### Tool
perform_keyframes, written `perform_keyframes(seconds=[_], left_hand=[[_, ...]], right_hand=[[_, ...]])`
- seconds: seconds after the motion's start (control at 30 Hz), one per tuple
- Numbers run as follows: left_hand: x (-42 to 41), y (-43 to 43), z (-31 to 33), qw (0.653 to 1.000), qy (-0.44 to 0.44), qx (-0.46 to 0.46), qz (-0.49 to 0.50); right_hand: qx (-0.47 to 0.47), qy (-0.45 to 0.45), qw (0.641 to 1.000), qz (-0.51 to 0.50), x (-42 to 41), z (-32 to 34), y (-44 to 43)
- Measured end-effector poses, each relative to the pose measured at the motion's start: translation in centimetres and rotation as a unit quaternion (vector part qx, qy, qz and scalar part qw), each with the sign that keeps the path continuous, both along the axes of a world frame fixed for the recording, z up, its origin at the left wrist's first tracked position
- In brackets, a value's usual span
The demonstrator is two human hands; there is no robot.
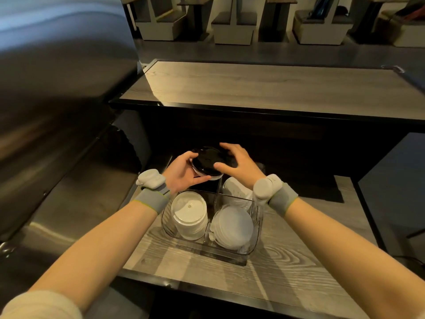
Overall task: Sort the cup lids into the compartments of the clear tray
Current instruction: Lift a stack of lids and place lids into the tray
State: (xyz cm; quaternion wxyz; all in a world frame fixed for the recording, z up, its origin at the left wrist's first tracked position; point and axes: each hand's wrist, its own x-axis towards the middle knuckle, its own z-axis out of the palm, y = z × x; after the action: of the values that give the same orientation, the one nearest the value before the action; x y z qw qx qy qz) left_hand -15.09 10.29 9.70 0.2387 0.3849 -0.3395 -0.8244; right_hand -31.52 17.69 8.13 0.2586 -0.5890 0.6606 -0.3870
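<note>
The left hand (184,173) has its fingers clamped round the side of the black lids (207,161), and the right hand (239,164) caps them from above, fingers spread and curled over the rim, the stack held just above the tray (230,256) on the desk (299,261). It looks like the placing step: white lids (189,215) fill three compartments and the far-left one looks dark and free. Next, lower the stack straight down between the walls, level, then let go.

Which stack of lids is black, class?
The black stack that the left hand grips, with the right hand on top, over the far-left compartment of the clear tray; the three white stacks sit inside.
</note>
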Motion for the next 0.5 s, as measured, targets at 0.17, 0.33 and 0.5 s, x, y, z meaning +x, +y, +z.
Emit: perform_keyframes(seconds=[0.17, 0.33, 0.5], left_hand=[[0.2, 0.2, -0.2, 0.997, -0.032, -0.058, -0.047], [1.5, -0.8, -0.3, 0.995, -0.036, -0.073, -0.059], [2.8, -1.8, -0.1, 0.996, -0.033, -0.075, -0.042]], right_hand=[[0.029, 0.0, 1.0, 0.011, 1.7, 1.1, -0.5], [0.076, -0.06, 0.995, 0.02, 1.3, 1.3, -1.2], [0.046, -0.176, 0.983, -0.036, 2.1, 1.0, -2.6]])
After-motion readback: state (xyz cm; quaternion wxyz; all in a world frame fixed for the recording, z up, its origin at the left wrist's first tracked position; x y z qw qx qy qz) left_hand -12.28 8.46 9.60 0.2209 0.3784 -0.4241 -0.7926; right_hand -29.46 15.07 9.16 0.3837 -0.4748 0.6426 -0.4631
